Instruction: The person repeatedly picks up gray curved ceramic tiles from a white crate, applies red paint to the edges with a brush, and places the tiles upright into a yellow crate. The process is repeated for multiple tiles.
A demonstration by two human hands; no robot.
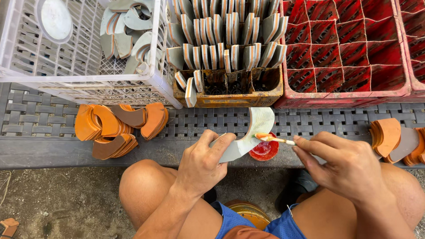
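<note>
Left hand (201,161), fingers pinching curved grey piece (248,132). Right hand (345,166), fingers pinching small brush (274,139), tip touching piece, above red paint pot (264,151).

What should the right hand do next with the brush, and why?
Probably draw the brush along the curved grey piece toward the left hand. Its orange-loaded tip already rests on the piece's edge, above the small red paint pot, and most of the visible face looks unpainted, unlike the orange pieces stacked to the left.
</note>
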